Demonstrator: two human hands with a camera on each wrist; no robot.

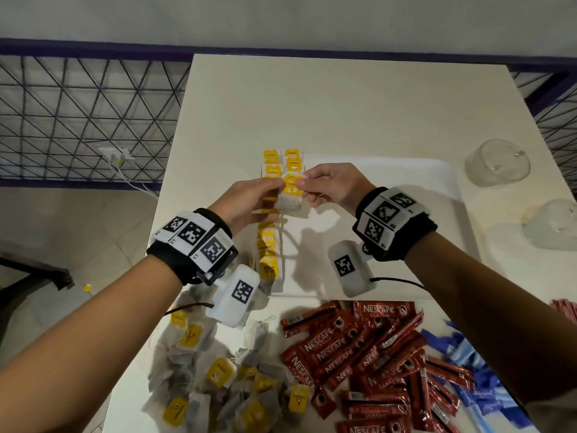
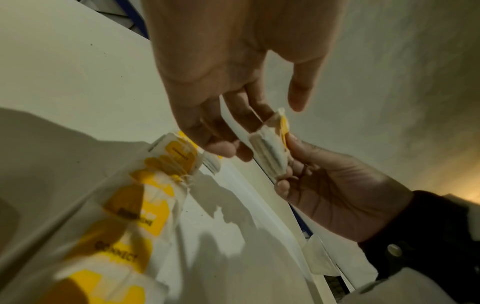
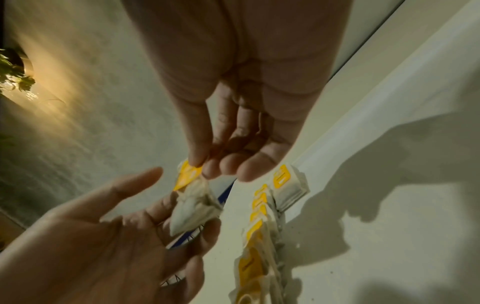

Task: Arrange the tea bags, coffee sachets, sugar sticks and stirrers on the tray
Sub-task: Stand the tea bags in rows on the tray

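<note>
I'm pinching one tea bag [image 1: 292, 190] between both hands [image 1: 249, 200] [image 1: 335, 185]; its string risks snagging the tray's [image 1: 406, 170] row [image 1: 269, 245].

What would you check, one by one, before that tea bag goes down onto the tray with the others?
1. Tea bag held by both hands: ok; the left hand and right hand pinch it from either side.
2. Bag lifted off the tray: ok, it hangs in the air in the left wrist view.
3. Row of tea bags already laid along the tray's left edge: ok.
4. Free tray space beside the row: ok, bare white surface to the right.
5. String tucked away: cannot tell.
6. Coffee sachets on the tray: not ok, they lie heaped on the table.
</note>
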